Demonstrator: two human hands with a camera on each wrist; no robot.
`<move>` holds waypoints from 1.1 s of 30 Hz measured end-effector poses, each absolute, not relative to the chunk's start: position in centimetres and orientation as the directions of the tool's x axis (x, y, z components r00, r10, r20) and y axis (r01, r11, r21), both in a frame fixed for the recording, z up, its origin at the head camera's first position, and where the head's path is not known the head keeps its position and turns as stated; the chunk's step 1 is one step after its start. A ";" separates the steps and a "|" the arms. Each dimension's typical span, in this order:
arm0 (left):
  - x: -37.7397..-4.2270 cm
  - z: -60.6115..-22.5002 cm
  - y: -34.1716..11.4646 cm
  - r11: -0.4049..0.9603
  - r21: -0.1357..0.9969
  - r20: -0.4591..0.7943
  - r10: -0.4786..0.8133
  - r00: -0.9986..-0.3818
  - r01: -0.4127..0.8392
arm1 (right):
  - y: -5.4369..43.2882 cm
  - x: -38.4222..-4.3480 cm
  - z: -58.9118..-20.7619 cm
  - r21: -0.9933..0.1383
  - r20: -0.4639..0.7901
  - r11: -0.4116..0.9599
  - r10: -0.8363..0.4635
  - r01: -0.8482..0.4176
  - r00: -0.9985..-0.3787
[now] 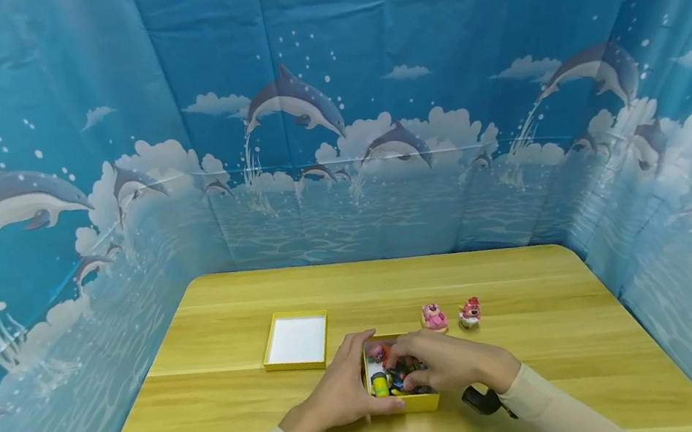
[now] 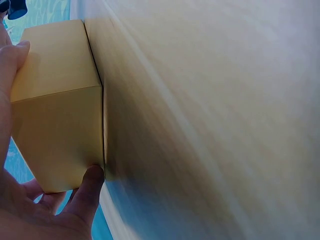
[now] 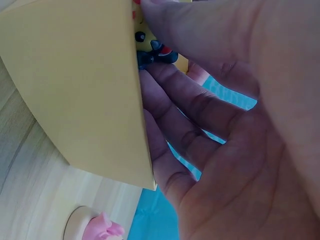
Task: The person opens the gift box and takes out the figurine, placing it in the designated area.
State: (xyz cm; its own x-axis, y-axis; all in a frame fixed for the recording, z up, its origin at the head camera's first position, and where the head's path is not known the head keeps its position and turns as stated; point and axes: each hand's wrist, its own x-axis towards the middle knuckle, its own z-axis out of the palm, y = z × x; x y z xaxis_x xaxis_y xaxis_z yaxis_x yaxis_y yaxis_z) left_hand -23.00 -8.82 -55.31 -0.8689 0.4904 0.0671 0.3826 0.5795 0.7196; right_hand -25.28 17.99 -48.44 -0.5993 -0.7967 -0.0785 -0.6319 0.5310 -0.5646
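A yellow box [image 1: 420, 403] stands on the table, its top open and several small toy figurines inside. My left hand [image 1: 343, 386] grips it from the left, thumb on the near side and fingers round the far corner. My right hand [image 1: 446, 360] reaches over the right rim into the box. In the right wrist view its thumb and fingers are around a yellow-faced figurine [image 3: 145, 40] with dark blue parts; the fingertips are partly hidden by the box wall. A yellow-and-grey figurine [image 1: 379, 385] and a pink one [image 1: 377, 353] lie at the box's left side.
A yellow lid [image 1: 295, 340] with a white inside lies at the box's back left. Two pink figurines, one seated [image 1: 433, 317] and one on a white base [image 1: 469, 313], stand behind the right hand. A dolphin-print curtain [image 1: 345, 209] surrounds the wooden table [image 1: 212, 397].
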 end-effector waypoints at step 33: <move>-22.9 -55.2 -8.8 0.578 0.716 0.081 0.489 -0.869 0.392 | 18.7 -25.2 -47.9 -0.622 -0.055 0.514 -0.781 -0.591 -0.622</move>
